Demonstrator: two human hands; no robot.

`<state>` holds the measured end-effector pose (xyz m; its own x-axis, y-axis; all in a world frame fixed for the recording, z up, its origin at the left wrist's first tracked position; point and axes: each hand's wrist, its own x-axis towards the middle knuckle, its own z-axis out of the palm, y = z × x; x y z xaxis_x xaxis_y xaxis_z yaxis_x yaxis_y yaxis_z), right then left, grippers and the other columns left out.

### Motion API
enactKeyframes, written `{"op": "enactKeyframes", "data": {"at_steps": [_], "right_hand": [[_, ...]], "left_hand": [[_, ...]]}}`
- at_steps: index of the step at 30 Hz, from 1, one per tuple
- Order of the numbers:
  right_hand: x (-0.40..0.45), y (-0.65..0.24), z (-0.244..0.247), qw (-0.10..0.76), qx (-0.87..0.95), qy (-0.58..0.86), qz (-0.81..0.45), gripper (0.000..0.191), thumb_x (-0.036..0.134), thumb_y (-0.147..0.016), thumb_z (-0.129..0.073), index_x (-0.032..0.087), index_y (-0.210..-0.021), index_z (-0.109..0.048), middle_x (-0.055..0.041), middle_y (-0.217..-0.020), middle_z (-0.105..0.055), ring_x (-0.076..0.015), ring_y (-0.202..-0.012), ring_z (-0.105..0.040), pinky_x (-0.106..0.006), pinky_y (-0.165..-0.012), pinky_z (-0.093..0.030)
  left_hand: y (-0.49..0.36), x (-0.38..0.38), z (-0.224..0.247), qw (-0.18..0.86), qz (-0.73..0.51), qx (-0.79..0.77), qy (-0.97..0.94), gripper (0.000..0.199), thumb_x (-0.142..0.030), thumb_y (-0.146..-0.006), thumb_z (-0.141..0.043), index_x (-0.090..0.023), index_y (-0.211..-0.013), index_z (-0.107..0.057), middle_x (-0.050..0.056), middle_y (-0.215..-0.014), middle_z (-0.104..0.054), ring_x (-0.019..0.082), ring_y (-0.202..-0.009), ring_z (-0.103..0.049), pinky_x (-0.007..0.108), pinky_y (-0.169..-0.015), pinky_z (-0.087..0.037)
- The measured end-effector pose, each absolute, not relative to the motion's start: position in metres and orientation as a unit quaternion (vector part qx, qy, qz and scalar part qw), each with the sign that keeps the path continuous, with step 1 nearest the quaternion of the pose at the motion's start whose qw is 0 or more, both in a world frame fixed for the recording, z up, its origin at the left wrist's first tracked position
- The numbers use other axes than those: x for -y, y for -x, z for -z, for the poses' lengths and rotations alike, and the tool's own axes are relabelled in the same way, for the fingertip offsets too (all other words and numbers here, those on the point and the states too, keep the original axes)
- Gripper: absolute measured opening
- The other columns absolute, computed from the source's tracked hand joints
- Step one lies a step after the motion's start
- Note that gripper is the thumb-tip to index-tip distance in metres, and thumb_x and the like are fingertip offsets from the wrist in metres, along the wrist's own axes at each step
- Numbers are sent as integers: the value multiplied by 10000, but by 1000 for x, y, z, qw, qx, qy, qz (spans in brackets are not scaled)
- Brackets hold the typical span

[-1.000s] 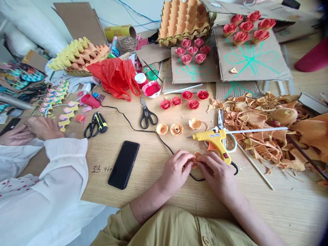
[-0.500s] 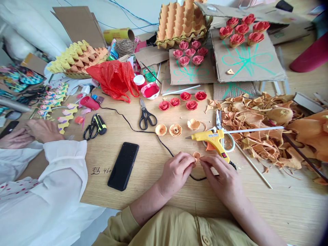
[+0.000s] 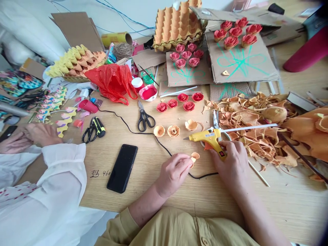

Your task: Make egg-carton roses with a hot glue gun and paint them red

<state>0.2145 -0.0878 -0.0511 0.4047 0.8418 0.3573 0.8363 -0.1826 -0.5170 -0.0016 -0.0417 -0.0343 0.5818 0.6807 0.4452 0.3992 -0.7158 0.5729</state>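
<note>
Pinched in the fingertips of my left hand (image 3: 174, 175) is a small orange egg-carton flower (image 3: 195, 156), its petals facing up and partly hidden by the fingers. My right hand (image 3: 232, 167) has its thumb and fingers around the handle of a yellow hot glue gun (image 3: 208, 136), which lies on the table with a white glue stick in its back end. White-handled scissors (image 3: 216, 119) lie partly under the gun. Beyond my hands sit an orange cup (image 3: 159, 131), an orange rose (image 3: 173, 131) and another open orange flower (image 3: 191, 125).
Black scissors (image 3: 145, 118) and a phone (image 3: 122, 168) lie left of my hands. Orange carton scraps (image 3: 246, 126) heap up at the right. Red roses (image 3: 189, 106) stand ahead, near a bowl of red paint (image 3: 148, 93). At the left rest another person's hands (image 3: 38, 133).
My right hand has left the small flower and moved right and up onto the glue gun's handle. My left hand keeps the flower. The view has shifted slightly.
</note>
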Motion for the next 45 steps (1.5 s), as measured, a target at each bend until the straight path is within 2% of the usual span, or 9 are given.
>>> {"op": "enactKeyframes", "data": {"at_steps": [4, 9, 12, 15, 22, 25, 30, 34, 45], "right_hand": [[92, -216, 46, 379, 494, 780, -64, 295, 464, -930, -638, 210, -1076, -603, -128, -1006, -676, -315, -942, -667, -494, -842, -564], [101, -227, 35, 526, 354, 700, -330, 440, 488, -829, -793, 235, -1138, -608, -99, -1032, -762, -275, -919, -740, -395, -776, -609], [105, -239, 29, 519, 346, 619, -477, 402, 492, -825, -810, 223, -1090, -672, -66, -936, -761, -229, -802, -718, -314, -661, -584], [110, -243, 24, 500, 362, 563, -550, 322, 475, -884, -755, 212, -1060, -698, -54, -863, -744, -200, -704, -669, -300, -605, -538], [111, -239, 22, 549, 388, 482, -561, 283, 469, -967, -632, 242, -1127, -684, -68, -1054, -740, -129, -591, -553, -299, -598, -464], [112, -241, 25, 532, 409, 484, -562, 260, 448, -983, -617, 237, -1122, -676, -41, -902, -711, -147, -615, -559, -304, -621, -457], [114, -240, 20, 472, 458, 515, -550, 353, 486, -1041, -480, 208, -1166, -659, -2, -676, -586, -157, -556, -469, -306, -537, -364], [114, -234, 8, 423, 474, 561, -531, 448, 529, -1066, -376, 208, -1122, -683, -17, -669, -578, -171, -586, -501, -314, -558, -402], [112, -228, 6, 395, 513, 557, -521, 455, 525, -1066, -403, 216, -953, -717, -18, -634, -579, -182, -588, -538, -323, -563, -442]], "left_hand": [[5, 40, 32, 227, -370, -315, -844, 202, -72, -955, -663, -211, -1102, -674, 61, -1018, -736, 150, -918, -723, 280, -851, -618], [7, 36, 29, 257, -389, -332, -820, 199, -63, -959, -650, -215, -1083, -678, 51, -993, -733, 147, -922, -716, 267, -831, -608], [8, 35, 29, 270, -393, -345, -809, 175, -76, -969, -636, -220, -1059, -681, 45, -977, -741, 152, -918, -715, 271, -819, -599], [10, 34, 30, 274, -395, -354, -803, 137, -101, -983, -620, -213, -1035, -678, 52, -973, -742, 152, -889, -711, 264, -783, -591], [10, 33, 29, 274, -402, -364, -795, 129, -91, -970, -636, -209, -1018, -661, 46, -962, -726, 143, -874, -697, 237, -752, -570], [10, 32, 27, 268, -405, -364, -794, 132, -80, -967, -632, -205, -1002, -656, 43, -959, -720, 134, -850, -685, 227, -733, -563], [11, 31, 24, 258, -406, -376, -792, 125, -83, -969, -628, -201, -993, -657, 45, -950, -718, 135, -846, -684, 220, -710, -557], [12, 30, 23, 253, -410, -386, -787, 121, -89, -973, -623, -202, -998, -660, 48, -954, -727, 138, -846, -694, 223, -706, -561], [13, 30, 22, 257, -414, -384, -784, 135, -90, -970, -633, -206, -1027, -673, 51, -973, -733, 140, -858, -701, 230, -723, -562]]}}
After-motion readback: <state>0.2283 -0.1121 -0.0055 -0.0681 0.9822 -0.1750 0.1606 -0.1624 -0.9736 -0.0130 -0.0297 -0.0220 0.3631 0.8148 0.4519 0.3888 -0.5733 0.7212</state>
